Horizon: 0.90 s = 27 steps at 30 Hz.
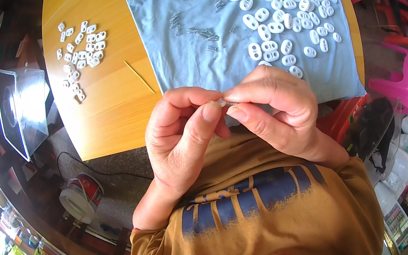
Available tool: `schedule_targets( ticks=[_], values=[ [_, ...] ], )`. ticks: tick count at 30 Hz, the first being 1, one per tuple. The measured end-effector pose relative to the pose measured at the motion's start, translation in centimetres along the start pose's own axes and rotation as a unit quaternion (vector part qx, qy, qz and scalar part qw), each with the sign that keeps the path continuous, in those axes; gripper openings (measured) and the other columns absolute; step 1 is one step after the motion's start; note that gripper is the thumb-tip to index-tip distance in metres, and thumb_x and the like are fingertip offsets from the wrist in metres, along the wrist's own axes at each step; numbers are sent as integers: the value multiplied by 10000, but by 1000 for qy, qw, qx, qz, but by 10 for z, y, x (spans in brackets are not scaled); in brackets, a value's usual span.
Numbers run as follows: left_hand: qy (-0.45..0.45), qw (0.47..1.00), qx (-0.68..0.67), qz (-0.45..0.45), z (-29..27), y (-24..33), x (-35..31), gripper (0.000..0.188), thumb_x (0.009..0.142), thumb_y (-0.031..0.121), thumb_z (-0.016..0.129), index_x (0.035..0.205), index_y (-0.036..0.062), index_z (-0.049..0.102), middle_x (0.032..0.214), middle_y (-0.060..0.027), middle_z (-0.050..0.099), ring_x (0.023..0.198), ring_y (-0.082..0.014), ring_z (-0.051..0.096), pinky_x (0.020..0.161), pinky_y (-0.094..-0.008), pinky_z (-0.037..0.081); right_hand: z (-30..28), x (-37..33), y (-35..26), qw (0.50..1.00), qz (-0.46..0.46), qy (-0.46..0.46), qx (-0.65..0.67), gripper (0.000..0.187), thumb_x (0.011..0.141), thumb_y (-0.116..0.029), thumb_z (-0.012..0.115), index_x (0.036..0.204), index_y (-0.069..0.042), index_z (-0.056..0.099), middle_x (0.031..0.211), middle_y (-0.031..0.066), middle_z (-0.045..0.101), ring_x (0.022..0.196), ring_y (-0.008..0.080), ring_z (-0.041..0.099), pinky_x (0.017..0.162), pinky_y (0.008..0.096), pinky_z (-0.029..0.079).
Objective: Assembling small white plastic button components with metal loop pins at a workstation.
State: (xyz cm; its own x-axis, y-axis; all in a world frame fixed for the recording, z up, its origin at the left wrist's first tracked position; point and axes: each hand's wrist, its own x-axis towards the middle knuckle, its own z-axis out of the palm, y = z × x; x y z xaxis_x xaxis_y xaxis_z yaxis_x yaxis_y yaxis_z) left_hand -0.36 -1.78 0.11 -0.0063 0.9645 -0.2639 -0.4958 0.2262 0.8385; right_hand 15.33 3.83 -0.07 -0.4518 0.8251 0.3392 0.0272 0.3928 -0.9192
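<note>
Both of my hands meet at chest height by the table's near edge. Between the thumb and finger of my left hand (176, 133) is a small white plastic piece (222, 103), mostly covered by the fingertips. My right hand (276, 110) pinches a thin metal coil spring (232, 103), its end against the white piece. More loose springs (204, 34) lie on the light blue cloth (176, 72) beyond my hands. To their right are many white oval pieces with two holes (271, 55). Small white blocky pieces (82, 56) form a loose group on the bare wood at left.
A thin yellow stick (139, 77) lies on the wooden table (112, 21), left of the cloth. Pink plastic stools (404, 85) stand at the right. At the left are a clear plastic box (21, 110) and a red-and-white appliance (82, 197) on the floor.
</note>
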Motion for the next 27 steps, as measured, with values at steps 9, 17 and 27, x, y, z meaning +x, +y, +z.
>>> schedule_targets(
  ticks=[9,17,27],
  values=[
    [-12,999,-32,13,-2,-2,0,90,863,24,556,947,5,526,852,-73,595,692,-105,563,634,-228,476,1,-3,-1,999,33,19,9,168,724,76,637,875,6,622,713,70,605,612,136,582,525,240,448],
    [-10,1000,20,17,-1,0,-2,160,841,-28,568,988,-4,510,878,-61,587,701,-73,554,623,-191,471,3,-5,0,995,59,39,65,90,754,46,632,829,0,612,687,59,597,583,118,572,507,228,430],
    [2,995,71,64,-2,-7,1,174,829,-40,583,979,6,509,863,-51,577,686,-68,549,610,-186,468,7,-2,3,994,72,38,76,52,780,9,631,810,-3,590,660,49,551,548,111,545,483,231,413]
  ],
)
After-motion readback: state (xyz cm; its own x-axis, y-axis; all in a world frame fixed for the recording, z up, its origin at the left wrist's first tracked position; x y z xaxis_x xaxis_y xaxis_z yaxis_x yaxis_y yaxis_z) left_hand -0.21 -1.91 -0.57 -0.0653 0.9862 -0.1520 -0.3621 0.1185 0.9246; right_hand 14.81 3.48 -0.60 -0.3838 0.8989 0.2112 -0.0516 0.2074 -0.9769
